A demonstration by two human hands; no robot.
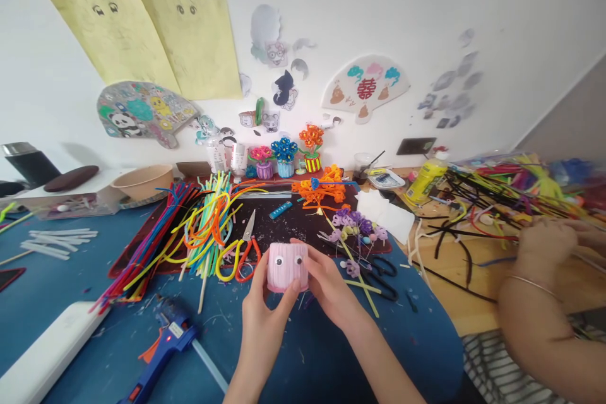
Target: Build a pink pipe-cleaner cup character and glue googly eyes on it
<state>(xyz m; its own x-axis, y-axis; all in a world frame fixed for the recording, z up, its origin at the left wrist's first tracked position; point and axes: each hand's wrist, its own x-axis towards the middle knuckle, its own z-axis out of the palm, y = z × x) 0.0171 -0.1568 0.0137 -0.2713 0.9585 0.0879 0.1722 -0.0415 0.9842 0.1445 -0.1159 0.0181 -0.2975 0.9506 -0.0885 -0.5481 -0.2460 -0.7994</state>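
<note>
A small pink pot (286, 268) wrapped in pipe cleaners, with two googly eyes on its side, is held up over the blue table. My left hand (266, 303) grips it from the left, the thumb across its lower front. On the other side my right hand (324, 281) has its fingers around the pot's right edge. Just behind lie orange-handled scissors (247, 246). A blue hot glue gun (170, 334) with a glue stick in its back rests at the lower left. Purple pipe-cleaner flowers (355, 227) lie to the right, near black-handled scissors (381, 274).
Bundles of coloured pipe cleaners (208, 221) cover the left of the dark mat. Finished flower pots (285, 158) stand by the wall. At right, a co-worker's arm (534, 290) reaches over a wooden table (454, 309), with a yellow bottle (427, 180) behind.
</note>
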